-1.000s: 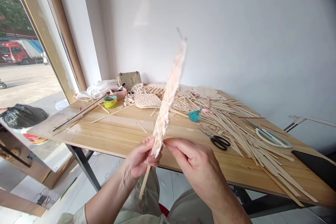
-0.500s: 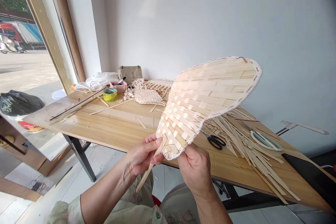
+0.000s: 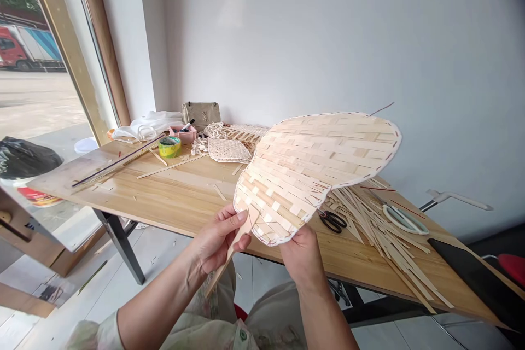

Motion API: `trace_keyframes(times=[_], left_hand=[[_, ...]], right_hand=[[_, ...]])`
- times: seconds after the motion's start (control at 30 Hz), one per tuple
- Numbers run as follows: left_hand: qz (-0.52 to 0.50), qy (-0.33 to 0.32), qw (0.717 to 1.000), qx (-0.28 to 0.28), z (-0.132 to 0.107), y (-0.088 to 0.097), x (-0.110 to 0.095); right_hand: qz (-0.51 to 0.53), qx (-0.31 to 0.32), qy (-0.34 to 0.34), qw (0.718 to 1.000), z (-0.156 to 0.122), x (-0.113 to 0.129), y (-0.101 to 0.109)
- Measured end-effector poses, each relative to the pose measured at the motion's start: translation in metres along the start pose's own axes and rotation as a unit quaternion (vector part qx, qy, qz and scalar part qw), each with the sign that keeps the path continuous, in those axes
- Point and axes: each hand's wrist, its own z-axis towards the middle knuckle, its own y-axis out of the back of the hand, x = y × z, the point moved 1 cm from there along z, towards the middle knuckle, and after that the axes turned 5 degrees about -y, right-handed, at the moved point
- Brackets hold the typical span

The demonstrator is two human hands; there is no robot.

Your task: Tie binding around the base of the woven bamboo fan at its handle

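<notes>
I hold a pale woven bamboo fan [image 3: 320, 164] in front of me, its flat face turned up and its broad end pointing right. My left hand [image 3: 217, 238] is closed round the fan's wooden handle [image 3: 223, 265] where it joins the weave. My right hand [image 3: 303, 257] grips the fan's near edge from beneath, its fingers hidden behind the weave. A thin red thread runs along the fan's rim.
A wooden table [image 3: 172, 197] carries a heap of bamboo strips [image 3: 381, 224], black scissors [image 3: 332, 220], white-handled scissors [image 3: 404, 219], a small woven piece [image 3: 228, 150], a tape roll [image 3: 170, 146], a pink box [image 3: 183, 133] and a khaki bag [image 3: 200, 114]. A window is at left.
The fan went from edge-on and upright to lying flat with its face up, then dropped a little lower. My right hand shifted under its near edge.
</notes>
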Motion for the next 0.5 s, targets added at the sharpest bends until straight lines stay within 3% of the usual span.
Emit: trace_keyframes(times=[0.27,0.5], left_hand=[[0.004,-0.026,1.0,0.009,0.0005,-0.004,-0.0011],[0.004,-0.005,1.0,-0.006,0.0017,-0.0033,0.0018]], right_hand=[[0.013,0.057,-0.047,0.997,-0.0038,-0.0011,-0.0082],[0.017,-0.009,0.008,1.0,0.0021,0.0026,-0.0087]])
